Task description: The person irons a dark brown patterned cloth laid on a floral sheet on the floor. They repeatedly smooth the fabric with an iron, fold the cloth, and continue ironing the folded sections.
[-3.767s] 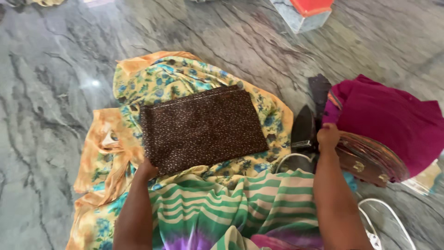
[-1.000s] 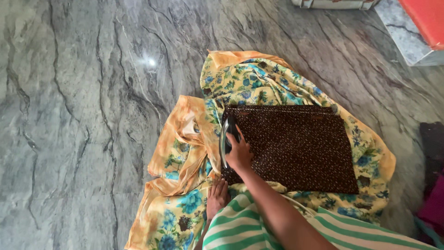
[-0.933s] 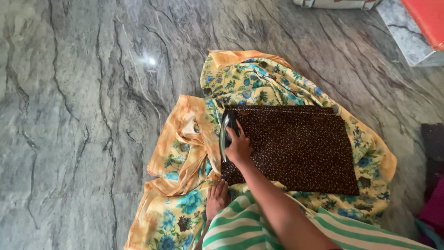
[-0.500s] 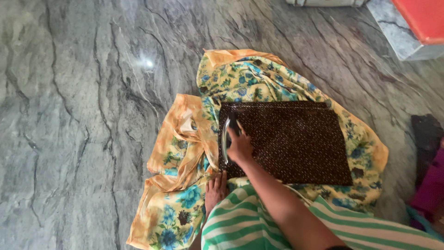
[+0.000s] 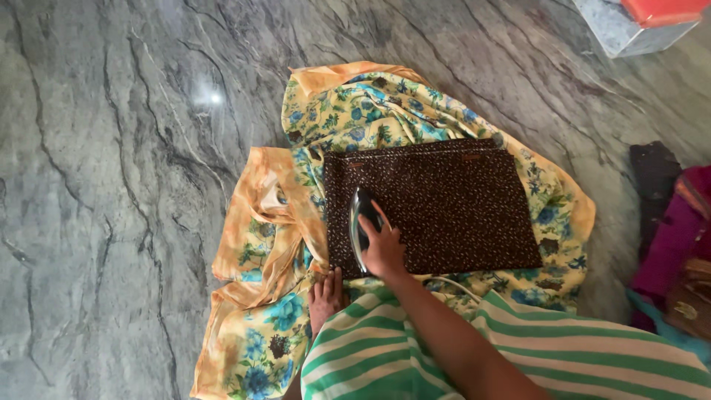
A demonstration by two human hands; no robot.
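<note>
My right hand (image 5: 384, 250) is shut on the handle of a dark clothes iron (image 5: 361, 226). The iron rests on the near left part of a folded brown dotted cloth (image 5: 452, 204). That cloth lies flat on a crumpled yellow and orange floral cloth (image 5: 355, 122) spread on the floor. My left hand (image 5: 324, 296) lies flat on the floral cloth just below the brown cloth's near left corner, fingers pointing away from me, holding nothing. My green and white striped garment (image 5: 533, 348) covers my lap.
Grey veined marble floor (image 5: 111, 185) lies all around. A magenta cloth pile (image 5: 678, 237) and a dark cloth (image 5: 655, 167) lie at the right edge. A grey block with a red top (image 5: 637, 26) stands at the far right corner.
My right hand went from the iron standing by the magenta pile to holding it on the brown cloth. Over the last second the iron slid slightly toward me along the cloth's left side.
</note>
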